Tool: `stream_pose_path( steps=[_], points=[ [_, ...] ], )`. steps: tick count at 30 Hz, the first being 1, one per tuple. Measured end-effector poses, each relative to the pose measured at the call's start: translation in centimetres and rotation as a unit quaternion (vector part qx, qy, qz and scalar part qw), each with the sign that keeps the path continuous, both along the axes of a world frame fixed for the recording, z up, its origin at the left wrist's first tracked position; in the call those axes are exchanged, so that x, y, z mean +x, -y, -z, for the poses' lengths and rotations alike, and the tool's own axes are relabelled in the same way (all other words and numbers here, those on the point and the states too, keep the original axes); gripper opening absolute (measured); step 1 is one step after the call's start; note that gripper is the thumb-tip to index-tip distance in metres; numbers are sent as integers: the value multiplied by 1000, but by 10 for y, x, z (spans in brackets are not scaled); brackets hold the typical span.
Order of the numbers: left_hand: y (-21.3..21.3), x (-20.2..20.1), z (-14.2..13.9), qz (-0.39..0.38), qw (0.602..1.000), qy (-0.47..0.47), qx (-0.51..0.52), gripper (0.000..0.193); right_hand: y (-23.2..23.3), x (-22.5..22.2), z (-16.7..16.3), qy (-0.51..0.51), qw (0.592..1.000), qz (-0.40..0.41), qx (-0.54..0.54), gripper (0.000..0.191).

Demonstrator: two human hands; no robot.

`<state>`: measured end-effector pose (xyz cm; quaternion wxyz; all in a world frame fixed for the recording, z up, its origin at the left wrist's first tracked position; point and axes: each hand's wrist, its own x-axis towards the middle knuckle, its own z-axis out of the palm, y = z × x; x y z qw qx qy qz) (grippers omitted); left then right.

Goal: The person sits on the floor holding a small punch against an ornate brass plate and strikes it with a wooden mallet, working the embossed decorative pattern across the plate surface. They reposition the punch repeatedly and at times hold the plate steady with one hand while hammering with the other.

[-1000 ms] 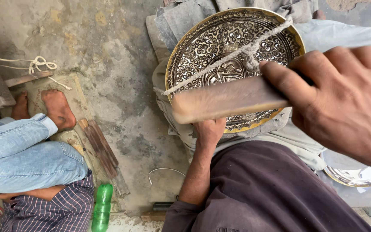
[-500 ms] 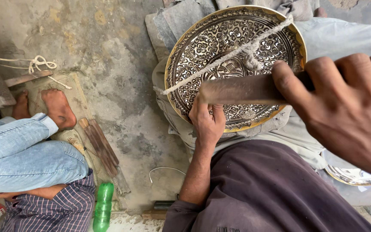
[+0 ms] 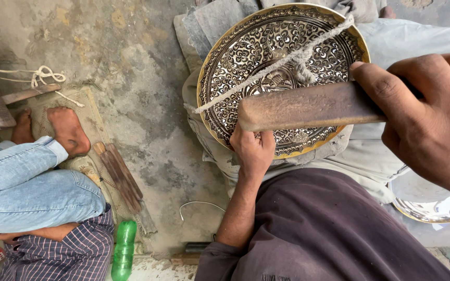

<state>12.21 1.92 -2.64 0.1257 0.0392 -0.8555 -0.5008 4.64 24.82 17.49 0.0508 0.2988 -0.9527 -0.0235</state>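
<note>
A round brass plate (image 3: 208, 73) with dense engraved patterns lies tilted on grey cloth over my lap. A frayed rope (image 3: 266, 70) stretches diagonally across its face. My right hand (image 3: 425, 119) grips a thick brown wooden bar (image 3: 308, 106), held level just above the plate's lower half. My left hand (image 3: 253, 151) rests at the plate's lower rim, right under the bar's end. Its fingers are curled, and the bar hides their tips.
Another person sits at the left in blue jeans (image 3: 22, 187), with bare feet (image 3: 69, 130) on a mat. Beside them lie dark wooden sticks (image 3: 121, 177) and a green plastic bottle (image 3: 123, 250). A shiny metal dish (image 3: 433, 205) sits at the lower right. A white cord (image 3: 40, 77) lies at the far left.
The wooden bar has risen a little and moved right over the plate. My left hand has slid up from below the rim onto the plate's lower edge.
</note>
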Motion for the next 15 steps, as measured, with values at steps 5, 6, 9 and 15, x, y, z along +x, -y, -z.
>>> stream_pose_path(
  steps=[5,6,9,15],
  points=[
    [2,1,5,22,996,-63,-65,13,7,-2,-3,4,1000,13,-20,63],
    [1,1,4,16,998,-38,-53,10,9,-3,-2,7,1000,17,-3,62],
    [-1,-1,0,-10,1000,25,1,13,14,-3,0,-48,991,-45,118,55],
    [0,-4,-3,15,996,-77,-34,15,15,-2,2,-73,982,-57,163,58]
  ],
)
